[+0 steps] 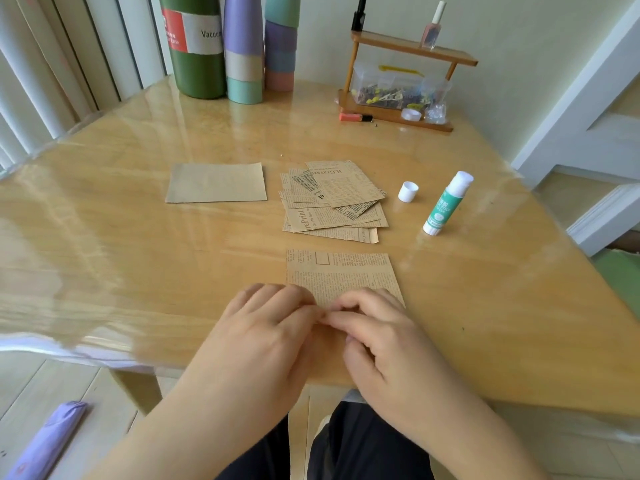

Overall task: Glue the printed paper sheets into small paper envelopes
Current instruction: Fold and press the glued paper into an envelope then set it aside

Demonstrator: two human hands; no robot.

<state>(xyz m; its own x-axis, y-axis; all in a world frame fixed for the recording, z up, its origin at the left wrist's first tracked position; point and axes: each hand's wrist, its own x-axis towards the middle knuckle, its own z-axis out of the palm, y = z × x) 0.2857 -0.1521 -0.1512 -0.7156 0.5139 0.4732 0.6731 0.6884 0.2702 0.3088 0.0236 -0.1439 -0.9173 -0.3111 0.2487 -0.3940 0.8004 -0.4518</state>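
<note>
Both hands, left (266, 327) and right (377, 327), fingers curled, pinch the printed sheet's (341, 275) near edge.

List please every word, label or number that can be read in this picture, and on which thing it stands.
"Vacuum", cut off at the edge: on the green flask.
"Print" and "Il Gravur", partly covered: on the pile of printed sheets.
Glue stick: label too blurred to read.
Sheet held by the left hand and right hand: print too small to read.
</note>
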